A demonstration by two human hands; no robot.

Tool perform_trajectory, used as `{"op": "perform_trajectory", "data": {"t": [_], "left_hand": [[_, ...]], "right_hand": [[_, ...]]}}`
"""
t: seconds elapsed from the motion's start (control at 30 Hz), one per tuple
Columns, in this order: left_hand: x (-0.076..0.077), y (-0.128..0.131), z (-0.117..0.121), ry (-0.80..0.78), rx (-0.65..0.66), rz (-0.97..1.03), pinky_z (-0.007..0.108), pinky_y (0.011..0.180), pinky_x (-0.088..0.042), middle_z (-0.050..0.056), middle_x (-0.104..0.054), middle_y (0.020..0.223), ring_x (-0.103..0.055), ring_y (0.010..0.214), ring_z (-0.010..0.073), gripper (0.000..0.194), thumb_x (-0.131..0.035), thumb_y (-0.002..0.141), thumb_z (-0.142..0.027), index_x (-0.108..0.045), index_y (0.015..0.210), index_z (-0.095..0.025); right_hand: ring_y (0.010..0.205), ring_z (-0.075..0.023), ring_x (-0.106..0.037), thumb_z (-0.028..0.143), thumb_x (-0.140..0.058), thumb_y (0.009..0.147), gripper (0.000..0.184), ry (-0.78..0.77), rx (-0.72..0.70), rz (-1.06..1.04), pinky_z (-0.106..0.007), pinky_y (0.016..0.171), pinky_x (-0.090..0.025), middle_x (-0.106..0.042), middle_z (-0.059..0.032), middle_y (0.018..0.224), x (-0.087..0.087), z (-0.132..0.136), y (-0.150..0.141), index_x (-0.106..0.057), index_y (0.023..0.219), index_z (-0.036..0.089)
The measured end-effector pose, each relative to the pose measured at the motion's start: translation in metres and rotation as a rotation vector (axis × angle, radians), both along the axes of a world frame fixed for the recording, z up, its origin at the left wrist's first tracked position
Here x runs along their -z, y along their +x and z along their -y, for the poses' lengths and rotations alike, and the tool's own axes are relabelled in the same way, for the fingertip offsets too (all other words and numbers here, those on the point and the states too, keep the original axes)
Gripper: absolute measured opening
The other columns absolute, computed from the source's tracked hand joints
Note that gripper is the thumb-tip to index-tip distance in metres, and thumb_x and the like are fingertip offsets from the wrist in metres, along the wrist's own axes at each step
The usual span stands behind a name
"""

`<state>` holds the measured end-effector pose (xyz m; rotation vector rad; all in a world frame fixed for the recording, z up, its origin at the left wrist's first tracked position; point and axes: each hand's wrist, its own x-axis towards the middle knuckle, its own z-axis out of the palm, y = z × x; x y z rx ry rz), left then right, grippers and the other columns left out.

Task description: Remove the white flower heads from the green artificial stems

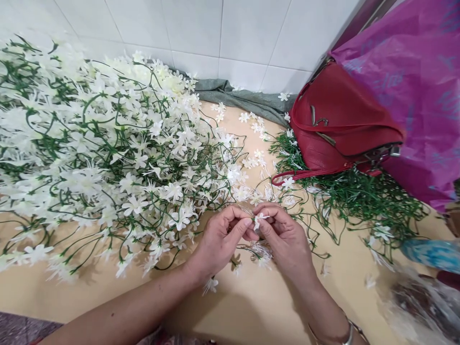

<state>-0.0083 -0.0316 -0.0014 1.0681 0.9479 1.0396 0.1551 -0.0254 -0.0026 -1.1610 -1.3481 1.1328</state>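
A small white artificial flower (259, 220) is pinched between the thumb and fingers of my right hand (287, 239). My left hand (224, 235) meets it from the left, thumb and forefinger closed at the flower's base. A bit of green stem shows at those fingertips; the rest is hidden by the fingers. Beside my left hand spreads a big heap of white artificial flowers (134, 205) on curled green stems. Loose white petals (258, 127) lie beyond my hands. Under my hands are more white flower pieces (261, 251).
A red handbag (345, 110) rests on a pile of green stems (359, 201) at the right. Behind it hangs a purple plastic bag (417, 72). Grey-green cloth (247, 100) lies along the tiled wall (251, 33). A clear plastic bag (420, 302) sits at the tan table's (247, 302) right.
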Motion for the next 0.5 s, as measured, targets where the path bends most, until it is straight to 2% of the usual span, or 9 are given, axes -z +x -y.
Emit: {"op": "perform_trajectory", "data": {"t": [0.33,0.5], "left_hand": [[0.0039,-0.001,-0.0001,-0.023,-0.001,0.013,0.026,0.075,-0.056,0.003,-0.071,0.079,-0.071,0.077,0.015,0.03,-0.064,0.099,-0.044,-0.063,0.091,-0.016],[0.0001,-0.0017,-0.0014,-0.003,0.002,0.057,0.027,0.075,-0.056,0.002,-0.068,0.079,-0.069,0.077,0.015,0.034,-0.066,0.097,-0.049,-0.062,0.091,-0.016]], "right_hand": [[0.098,-0.0194,-0.063,0.031,-0.072,0.094,0.011,-0.035,-0.038,-0.02,-0.03,0.086,-0.049,-0.065,-0.0046,0.102,0.0031,-0.0047,-0.0021,-0.069,0.085,0.025],[0.095,-0.0198,-0.064,0.035,-0.077,0.089,0.013,-0.087,-0.045,-0.082,-0.031,0.082,-0.051,-0.067,-0.0048,0.104,-0.0053,-0.0051,0.0026,-0.071,0.085,0.024]]}}
